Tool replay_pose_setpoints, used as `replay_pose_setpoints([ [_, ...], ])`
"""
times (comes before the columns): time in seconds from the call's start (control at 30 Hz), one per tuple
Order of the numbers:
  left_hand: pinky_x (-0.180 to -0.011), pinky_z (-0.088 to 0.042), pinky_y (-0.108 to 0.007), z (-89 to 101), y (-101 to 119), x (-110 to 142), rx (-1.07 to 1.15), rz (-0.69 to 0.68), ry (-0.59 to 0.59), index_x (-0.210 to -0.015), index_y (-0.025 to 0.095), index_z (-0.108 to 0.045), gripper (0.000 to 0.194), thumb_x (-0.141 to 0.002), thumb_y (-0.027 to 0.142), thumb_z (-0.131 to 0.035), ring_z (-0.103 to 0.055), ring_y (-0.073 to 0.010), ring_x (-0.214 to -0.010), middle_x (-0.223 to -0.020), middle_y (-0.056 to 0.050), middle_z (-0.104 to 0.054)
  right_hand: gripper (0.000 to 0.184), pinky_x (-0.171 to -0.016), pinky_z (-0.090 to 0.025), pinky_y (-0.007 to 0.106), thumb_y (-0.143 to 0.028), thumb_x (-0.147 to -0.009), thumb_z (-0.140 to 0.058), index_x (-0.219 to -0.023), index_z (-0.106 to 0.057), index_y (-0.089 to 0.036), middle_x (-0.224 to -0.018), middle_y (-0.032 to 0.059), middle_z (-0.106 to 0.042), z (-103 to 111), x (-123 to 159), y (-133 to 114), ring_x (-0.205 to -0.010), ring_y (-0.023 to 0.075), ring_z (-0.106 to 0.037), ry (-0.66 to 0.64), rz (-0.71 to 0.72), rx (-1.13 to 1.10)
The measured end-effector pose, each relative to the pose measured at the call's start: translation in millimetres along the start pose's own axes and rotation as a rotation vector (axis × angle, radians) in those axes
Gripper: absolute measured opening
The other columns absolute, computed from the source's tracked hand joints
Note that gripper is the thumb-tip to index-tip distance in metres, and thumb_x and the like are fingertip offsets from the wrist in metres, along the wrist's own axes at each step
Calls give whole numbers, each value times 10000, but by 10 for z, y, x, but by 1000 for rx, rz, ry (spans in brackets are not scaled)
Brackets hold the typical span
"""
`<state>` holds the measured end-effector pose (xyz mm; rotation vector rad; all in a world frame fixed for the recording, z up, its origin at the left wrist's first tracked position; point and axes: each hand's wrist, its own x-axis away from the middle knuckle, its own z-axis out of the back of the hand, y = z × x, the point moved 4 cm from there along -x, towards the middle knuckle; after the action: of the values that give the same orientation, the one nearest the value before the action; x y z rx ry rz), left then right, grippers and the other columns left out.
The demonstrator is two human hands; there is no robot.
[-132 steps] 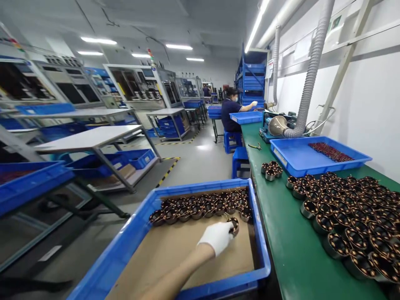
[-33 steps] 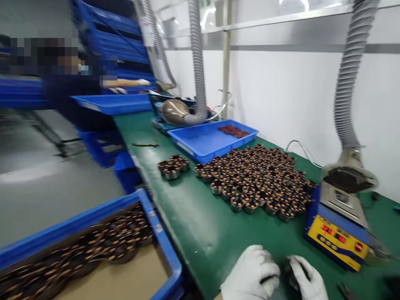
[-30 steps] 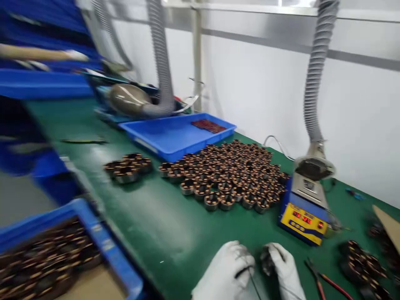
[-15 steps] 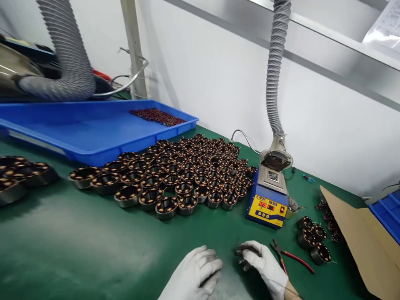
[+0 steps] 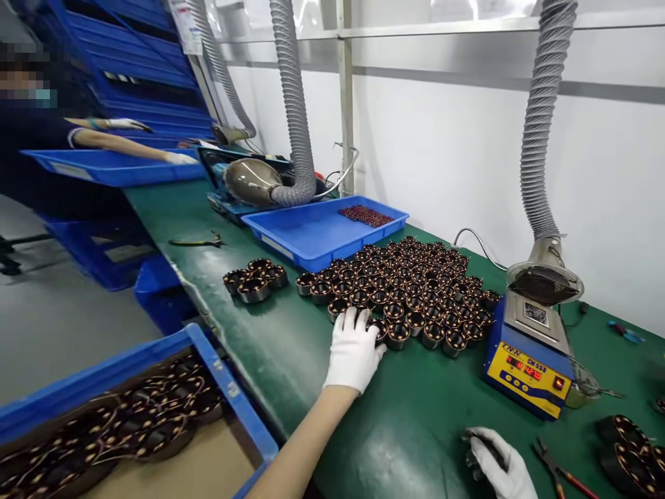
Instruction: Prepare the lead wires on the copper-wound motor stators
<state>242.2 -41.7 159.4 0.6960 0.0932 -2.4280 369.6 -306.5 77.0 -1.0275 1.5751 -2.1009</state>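
My left hand [image 5: 353,355], in a white glove, reaches to the near edge of a large cluster of motor stators [image 5: 398,334], dark rings with copper windings. Its fingers are stretched apart over the stators at the front left and partly hide them; no grip shows. At the lower right, my right hand [image 5: 499,463] is low over the green bench, its gloved fingers curled in and dark at the tips. Whether anything small sits in them is hidden. Red-handled pliers [image 5: 558,471] lie just right of that hand.
A blue-yellow solder pot [image 5: 527,374] stands under an extraction hose [image 5: 543,125]. Behind the cluster lies a blue tray [image 5: 312,239]. More stators sit at left [image 5: 254,287] and right [image 5: 626,450]. A blue bin [image 5: 264,443] abuts the bench edge. A co-worker [image 5: 31,138] works at far left.
The view has swung left, bringing the co-worker and blue bin into sight. My left hand has moved from near my right hand out to the stators. The right hand stays curled near the pliers.
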Motion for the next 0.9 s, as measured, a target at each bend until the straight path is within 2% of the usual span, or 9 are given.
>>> replay_pose_setpoints([
  [0.13, -1019, -254, -526, 33, 242, 188, 165, -144, -119, -666, 143, -617, 157, -656, 268, -711, -310, -377, -1199, -1164, -122, -527, 434, -753, -476, 363, -473, -572, -731, -862, -668, -155, -896, 123, -675, -210, 134, 36, -810, 258, -622, -49, 27, -369],
  [0.27, -1012, -302, -464, 80, 806, 547, 728, -326, -417, -715, 198, -600, 190, -616, 252, -754, -289, -301, -1236, -1185, -37, -525, 566, -924, -383, 398, -450, -605, -726, -1096, -576, -211, -1148, 107, -585, -457, 272, -114, -1045, 251, -537, -170, 105, -569],
  [0.37, -997, -324, -416, 71, 1088, 605, 1082, -189, -511, -682, 193, -554, 90, -716, 236, -625, -366, -244, -1195, -1137, -38, -556, 507, -889, -399, 369, -408, -660, -700, -1097, -569, -188, -1066, 88, -612, -546, 322, -288, -989, 225, -551, -330, 132, -495],
  [0.47, -969, -346, -407, 13, 1242, 582, 1276, -12, -617, -557, 188, -479, 201, -744, 257, -505, -423, -238, -1148, -1106, -54, -572, 500, -871, -399, 355, -410, -662, -699, -1092, -565, -193, -1052, 70, -606, -530, 352, -381, -972, 215, -548, -350, 120, -567],
  [0.53, -972, -339, -420, -13, 1322, 594, 1346, -22, -679, -532, 190, -476, 191, -704, 265, -511, -426, -253, -1143, -1083, -61, -584, 535, -895, -378, 358, -425, -625, -724, -1086, -566, -203, -1067, 65, -597, -520, 376, -392, -997, 216, -535, -343, 108, -657],
  [0.67, -969, -350, -461, -118, 1323, 743, 1279, 17, -618, -752, 190, -584, 119, -701, 284, -532, -435, -273, -1136, -1154, -95, -536, 443, -861, -402, 385, -397, -616, -731, -994, -603, -205, -982, 60, -632, -523, 396, -292, -932, 217, -570, -292, -35, -904],
  [0.73, -967, -368, -453, -122, 1297, 842, 1230, -58, -513, -1066, 196, -526, 451, -630, 255, -622, -447, -276, -1127, -1225, -108, -478, 350, -835, -421, 397, -375, -664, -692, -953, -611, -195, -922, 59, -649, -526, 386, -222, -889, 214, -585, -264, -126, -979],
  [0.8, -973, -378, -422, -93, 1280, 906, 1195, -141, -454, -1211, 216, -423, 689, -565, 182, -662, -473, -263, -1102, -1220, -93, -487, 289, -812, -437, 394, -350, -687, -672, -917, -614, -184, -875, 55, -656, -521, 364, -176, -857, 209, -593, -242, -161, -1011],
  [0.9, -960, -400, -384, -107, 1253, 873, 1191, -22, -535, -1093, 236, -545, 421, -675, 213, -590, -529, -229, -1028, -1103, -50, -578, 260, -755, -464, 367, -313, -691, -672, -901, -611, -172, -826, 49, -657, -520, 328, -160, -794, 192, -602, -260, -128, -1009],
])
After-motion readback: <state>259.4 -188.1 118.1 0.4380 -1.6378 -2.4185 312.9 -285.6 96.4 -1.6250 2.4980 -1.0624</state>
